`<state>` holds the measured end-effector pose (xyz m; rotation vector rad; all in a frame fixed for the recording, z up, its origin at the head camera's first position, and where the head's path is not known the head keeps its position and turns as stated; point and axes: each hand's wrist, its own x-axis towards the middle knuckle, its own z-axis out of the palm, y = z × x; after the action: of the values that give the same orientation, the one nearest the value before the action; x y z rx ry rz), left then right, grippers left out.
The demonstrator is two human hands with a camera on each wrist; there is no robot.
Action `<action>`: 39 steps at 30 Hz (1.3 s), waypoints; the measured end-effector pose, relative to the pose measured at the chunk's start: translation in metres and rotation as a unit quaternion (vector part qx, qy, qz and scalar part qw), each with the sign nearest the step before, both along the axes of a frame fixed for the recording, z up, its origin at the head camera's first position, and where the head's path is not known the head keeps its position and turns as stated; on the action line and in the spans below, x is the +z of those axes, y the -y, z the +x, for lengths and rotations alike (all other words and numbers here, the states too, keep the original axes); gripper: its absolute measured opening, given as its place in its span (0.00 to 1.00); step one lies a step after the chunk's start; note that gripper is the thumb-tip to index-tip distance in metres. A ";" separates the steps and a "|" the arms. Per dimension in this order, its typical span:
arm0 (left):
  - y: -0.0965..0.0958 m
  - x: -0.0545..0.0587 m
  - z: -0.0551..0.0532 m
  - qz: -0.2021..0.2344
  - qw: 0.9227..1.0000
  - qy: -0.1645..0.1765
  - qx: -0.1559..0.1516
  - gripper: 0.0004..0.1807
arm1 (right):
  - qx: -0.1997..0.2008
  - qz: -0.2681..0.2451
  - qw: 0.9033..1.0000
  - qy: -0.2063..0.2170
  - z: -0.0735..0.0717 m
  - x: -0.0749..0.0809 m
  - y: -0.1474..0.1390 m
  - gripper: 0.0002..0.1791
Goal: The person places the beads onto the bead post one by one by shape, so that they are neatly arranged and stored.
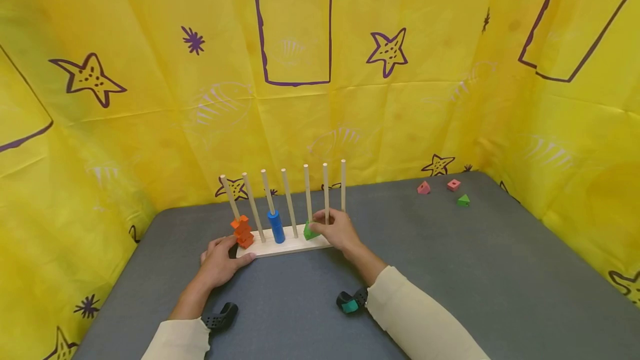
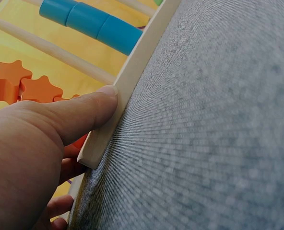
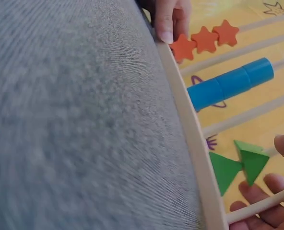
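A pale wooden peg board (image 1: 295, 245) stands on the table with several upright rods. My left hand (image 1: 220, 263) holds its left end, the thumb along the front edge and the fingers curled behind. Beside that hand, orange star blocks (image 3: 205, 39) are stacked on the leftmost rod. Blue cylinders (image 1: 276, 228) fill the lower part of another rod. Two green triangular blocks (image 3: 252, 160) sit on a rod right of centre, the upper one turned against the lower. My right hand (image 1: 340, 230) is around that rod, its thumb and fingers apart from the upper block in the right wrist view.
At the table's (image 1: 450, 260) far right lie a pink triangular block (image 1: 423, 188), a pink square block (image 1: 454, 184) and a green triangular block (image 1: 463, 200). A yellow patterned cloth (image 1: 300, 110) hangs behind the table. Dark straps sit at both wrists.
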<state>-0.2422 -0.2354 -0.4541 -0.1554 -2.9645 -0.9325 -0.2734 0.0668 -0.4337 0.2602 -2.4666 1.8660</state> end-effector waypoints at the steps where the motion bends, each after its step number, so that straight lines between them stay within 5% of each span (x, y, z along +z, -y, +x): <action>1: 0.000 0.000 0.000 0.000 1.000 0.000 0.000 0.42 | 0.002 0.003 1.000 0.000 0.001 0.003 -0.001 0.17; 13: 0.000 0.001 0.001 0.000 1.000 -0.002 0.000 0.41 | 0.045 0.058 0.996 -0.055 0.023 0.055 -0.039 0.28; 23: 0.000 0.000 0.000 -0.001 1.000 -0.001 0.000 0.42 | 0.069 0.085 0.985 -0.130 0.038 0.102 -0.082 0.23; 39: 0.000 -0.001 -0.001 -0.005 1.000 -0.002 0.003 0.42 | -0.022 0.084 0.961 -0.261 0.030 0.113 -0.179 0.18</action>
<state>-0.2434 -0.2356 -0.4551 -0.1490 -2.9639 -0.9167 -0.2433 0.2461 -0.3207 0.6105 -2.2298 1.3438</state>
